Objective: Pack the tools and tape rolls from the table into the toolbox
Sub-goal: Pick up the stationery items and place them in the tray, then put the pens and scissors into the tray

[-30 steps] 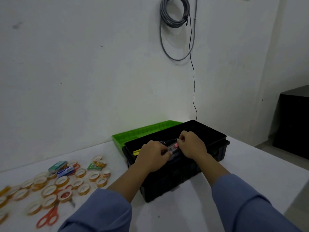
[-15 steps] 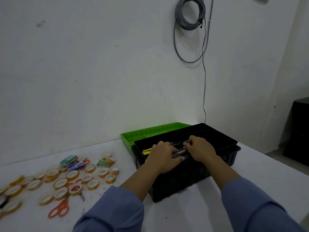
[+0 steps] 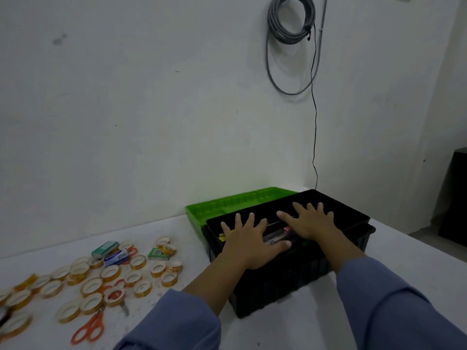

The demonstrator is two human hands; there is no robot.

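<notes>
Where the worktop (image 3: 45, 337) ran nearest, left of the toolbox (image 3: 278, 281), orange scissors (image 3: 88, 327) and a scatter of tape rolls (image 3: 111, 272) waited unpacked. Over the toolbox's open top the left hand (image 3: 249, 238) and right hand (image 3: 309, 222) lay flat, fingers (image 3: 238, 219) spread straight and gripping nothing, probably pressing slim tools (image 3: 276, 239) level inside. The toolbox was black, deep-walled, partly filled; a green tray (image 3: 227, 205) sat just behind it.

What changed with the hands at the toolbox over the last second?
Both hands let go of the small tool they were gripping together; it now lies in the toolbox. The left hand and right hand are spread over it, fingers straight. The tape rolls, orange scissors and green tray stayed where they were.
</notes>
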